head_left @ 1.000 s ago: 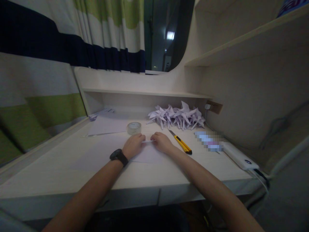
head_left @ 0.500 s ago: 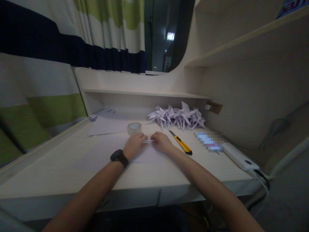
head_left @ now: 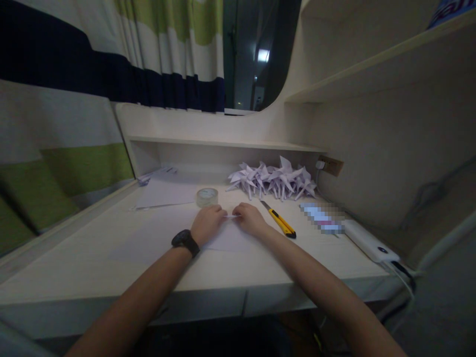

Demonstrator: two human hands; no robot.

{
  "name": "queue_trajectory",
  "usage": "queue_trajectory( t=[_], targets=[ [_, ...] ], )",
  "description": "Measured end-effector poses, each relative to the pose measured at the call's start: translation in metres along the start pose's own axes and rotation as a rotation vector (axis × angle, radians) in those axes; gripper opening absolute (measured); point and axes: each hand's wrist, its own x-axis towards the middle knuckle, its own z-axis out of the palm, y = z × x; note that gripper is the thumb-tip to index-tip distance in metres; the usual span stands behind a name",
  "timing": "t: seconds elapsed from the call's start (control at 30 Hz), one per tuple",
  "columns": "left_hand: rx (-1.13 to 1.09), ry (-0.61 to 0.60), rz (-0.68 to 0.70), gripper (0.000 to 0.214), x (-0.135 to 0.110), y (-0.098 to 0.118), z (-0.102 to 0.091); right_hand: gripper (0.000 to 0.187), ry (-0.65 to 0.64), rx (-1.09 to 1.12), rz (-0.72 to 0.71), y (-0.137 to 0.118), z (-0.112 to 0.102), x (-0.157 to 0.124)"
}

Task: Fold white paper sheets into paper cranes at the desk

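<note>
The paper strip runs left to right between left hand and right hand, fingers pinching either end.

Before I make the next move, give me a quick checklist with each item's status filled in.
1. Left hand on the white paper: ok, pinching it.
2. Right hand on the white paper: ok, pinching it from the other side.
3. Whether the white paper is rolled or folded there: cannot tell; the hands cover much of it.
4. Utility knife retracted: not ok; it lies with its blade out, beside the right hand.
5. Clear tape roll nearby: ok, just beyond the left hand.
6. Paper pinwheels clear of both hands: ok, farther back.
</note>
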Motion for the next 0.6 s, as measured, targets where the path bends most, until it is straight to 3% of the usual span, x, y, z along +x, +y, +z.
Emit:
queue_trajectory(
  t=[0.3, 0.6],
  targets=[
    [0.025, -0.048, -0.023, 0.021, -0.003, -0.007, 0.005, 0.021, -0.084, -0.005, -0.066, 0.006, 0.005, 0.001],
    [0.01, -0.085, -0.017, 0.024, -0.003, -0.007, 0.004, 0.022, -0.075, -0.022, -0.026, 0.01, 0.005, 0.002]
  ],
)
